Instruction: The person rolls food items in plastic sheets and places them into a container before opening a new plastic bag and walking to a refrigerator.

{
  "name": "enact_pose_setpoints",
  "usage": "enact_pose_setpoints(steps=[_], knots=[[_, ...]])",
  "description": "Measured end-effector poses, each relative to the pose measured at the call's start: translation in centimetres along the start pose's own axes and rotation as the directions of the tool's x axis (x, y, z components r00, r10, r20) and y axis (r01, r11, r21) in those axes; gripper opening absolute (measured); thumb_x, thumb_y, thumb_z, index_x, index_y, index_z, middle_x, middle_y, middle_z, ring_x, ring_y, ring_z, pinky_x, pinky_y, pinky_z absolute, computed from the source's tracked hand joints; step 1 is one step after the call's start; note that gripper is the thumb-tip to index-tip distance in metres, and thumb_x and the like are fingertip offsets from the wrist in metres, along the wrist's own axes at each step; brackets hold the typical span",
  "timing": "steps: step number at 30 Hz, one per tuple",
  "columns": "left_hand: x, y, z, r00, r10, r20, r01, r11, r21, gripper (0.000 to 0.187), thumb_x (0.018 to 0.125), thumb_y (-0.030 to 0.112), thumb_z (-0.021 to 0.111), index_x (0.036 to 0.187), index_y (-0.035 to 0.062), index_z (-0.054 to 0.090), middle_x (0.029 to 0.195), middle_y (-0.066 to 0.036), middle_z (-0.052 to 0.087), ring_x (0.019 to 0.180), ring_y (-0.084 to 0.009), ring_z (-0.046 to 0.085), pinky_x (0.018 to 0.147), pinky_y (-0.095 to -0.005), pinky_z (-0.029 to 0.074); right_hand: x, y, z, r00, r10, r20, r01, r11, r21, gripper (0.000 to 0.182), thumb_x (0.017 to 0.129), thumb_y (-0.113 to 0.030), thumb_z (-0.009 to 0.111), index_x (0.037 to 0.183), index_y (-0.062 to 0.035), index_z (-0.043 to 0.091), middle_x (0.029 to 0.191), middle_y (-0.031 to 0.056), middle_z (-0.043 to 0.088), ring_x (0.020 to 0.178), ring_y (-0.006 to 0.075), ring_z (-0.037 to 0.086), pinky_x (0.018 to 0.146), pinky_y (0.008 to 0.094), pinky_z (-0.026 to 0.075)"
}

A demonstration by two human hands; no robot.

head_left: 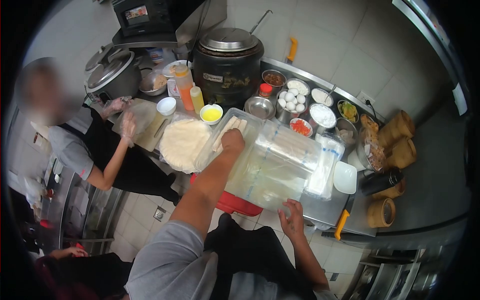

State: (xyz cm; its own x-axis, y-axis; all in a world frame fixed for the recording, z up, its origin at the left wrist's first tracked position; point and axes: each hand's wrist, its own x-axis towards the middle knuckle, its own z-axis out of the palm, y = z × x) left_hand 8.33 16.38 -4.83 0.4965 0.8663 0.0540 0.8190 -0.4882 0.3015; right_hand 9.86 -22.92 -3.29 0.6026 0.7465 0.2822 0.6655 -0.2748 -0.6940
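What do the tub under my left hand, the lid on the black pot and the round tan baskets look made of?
The tub seems clear plastic, smooth, with translucent walls. The lid is probably steel: silvery, with bright reflections. The baskets look like matte bamboo or wood, from their tan colour.

Around this counter I count two plastic squeeze bottles (185, 95), an orange and a yellow; four round tan bamboo steamers (397, 125); two orange-handled tools (342, 224); one rounded black kettle (225, 70) with a silver lid; one clear rectangular plastic tub (206, 159); one red-capped jar (265, 90); one square white dish (345, 177). The bunched white eggs (291, 99) I can't number surely.
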Motion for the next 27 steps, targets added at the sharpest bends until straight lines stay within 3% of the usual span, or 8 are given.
enact_pose_setpoints(steps=[5,7,8,10,13,19,23,27], knots=[[0.5,-1.4,-2.4,0.985,0.062,-0.162,-0.118,0.924,-0.363,0.037,0.075,0.022,0.07,0.106,0.002,0.071,0.105,-0.017,0.072,0.101,-0.028,0.071,0.08,-0.0378,0.058,-0.6,0.8,-0.5,1.0,-0.003,-0.022,0.002,1.0,-0.027,0.03,0.085,-0.012,0.075,0.111,-0.0026,0.065,0.122,0.0207,0.059,0.115,0.0396,0.056,0.098,0.0453,0.047],[2.0,-1.4,-4.6,0.868,-0.218,0.446,0.46,0.692,-0.557,0.034,0.076,0.023,0.069,0.103,0.002,0.07,0.101,-0.016,0.071,0.096,-0.03,0.07,0.077,-0.0436,0.058,-0.7,1.0,-0.6,0.998,0.057,-0.033,-0.057,0.998,0.003,0.029,0.085,-0.011,0.075,0.111,-0.0026,0.065,0.122,0.0198,0.059,0.115,0.0383,0.057,0.099,0.0446,0.047],[3.0,-2.2,-3.4,0.869,-0.219,0.444,0.46,0.689,-0.56,0.034,0.076,0.023,0.069,0.103,0.002,0.07,0.101,-0.016,0.071,0.096,-0.03,0.07,0.077,-0.0436,0.058,-0.7,0.9,-0.6,0.998,0.053,-0.032,-0.053,0.999,0.001,0.029,0.085,-0.011,0.075,0.111,-0.0026,0.065,0.122,0.0198,0.059,0.115,0.0383,0.057,0.099,0.0446,0.047],[5.4,-3.9,0.5,0.757,-0.147,0.636,0.648,0.29,-0.704,0.043,0.078,0.026,0.066,0.113,0.0025,0.062,0.098,-0.013,0.065,0.085,-0.0286,0.066,0.068,-0.0485,0.056,-0.4,-0.1,-1.1,0.984,0.179,-0.008,-0.177,0.98,0.093,0.028,0.085,-0.011,0.074,0.111,-0.0027,0.065,0.122,0.0191,0.059,0.114,0.0363,0.057,0.096,0.0429,0.048],[4.8,-4.1,-1.0,0.709,0.002,0.705,0.704,0.033,-0.709,0.045,0.08,0.023,0.063,0.121,0.0045,0.056,0.1,-0.013,0.06,0.082,-0.0299,0.062,0.069,-0.0491,0.056,0.0,-0.4,-1.0,0.984,0.177,-0.014,-0.172,0.973,0.155,0.028,0.085,-0.01,0.074,0.11,-0.0031,0.065,0.123,0.0183,0.059,0.114,0.0344,0.057,0.092,0.0406,0.05],[3.5,-4.6,-2.7,0.766,0.31,0.563,0.626,-0.162,-0.763,0.038,0.086,0.021,0.058,0.121,0.0061,0.055,0.102,-0.011,0.059,0.084,-0.0264,0.063,0.065,-0.0462,0.055,1.0,0.2,-0.7,0.996,0.08,0.036,-0.084,0.987,0.138,0.03,0.085,-0.01,0.075,0.113,-0.0043,0.065,0.124,0.0173,0.058,0.115,0.0334,0.057,0.09,0.0412,0.051],[0.1,-3.3,-7.3,0.796,0.294,0.529,0.58,-0.124,-0.805,0.036,0.088,0.021,0.061,0.121,0.0068,0.055,0.094,-0.008,0.059,0.073,-0.0229,0.062,0.059,-0.042,0.054,1.7,-0.7,-1.1,0.997,0.052,0.064,-0.063,0.981,0.186,0.032,0.085,-0.01,0.075,0.114,-0.0042,0.064,0.124,0.0172,0.058,0.116,0.0335,0.057,0.09,0.0425,0.051],[-6.3,-2.2,-8.3,0.87,0.248,0.426,0.339,0.326,-0.882,0.028,0.087,0.017,0.07,0.111,0.0063,0.062,0.076,-0.002,0.061,0.052,-0.0146,0.056,0.05,-0.0298,0.05,2.1,-2.1,-2.0,0.997,-0.056,0.055,0.046,0.985,0.167,0.042,0.082,-0.011,0.078,0.12,-0.0027,0.061,0.128,0.018,0.056,0.119,0.0358,0.055,0.095,0.0438,0.048]])
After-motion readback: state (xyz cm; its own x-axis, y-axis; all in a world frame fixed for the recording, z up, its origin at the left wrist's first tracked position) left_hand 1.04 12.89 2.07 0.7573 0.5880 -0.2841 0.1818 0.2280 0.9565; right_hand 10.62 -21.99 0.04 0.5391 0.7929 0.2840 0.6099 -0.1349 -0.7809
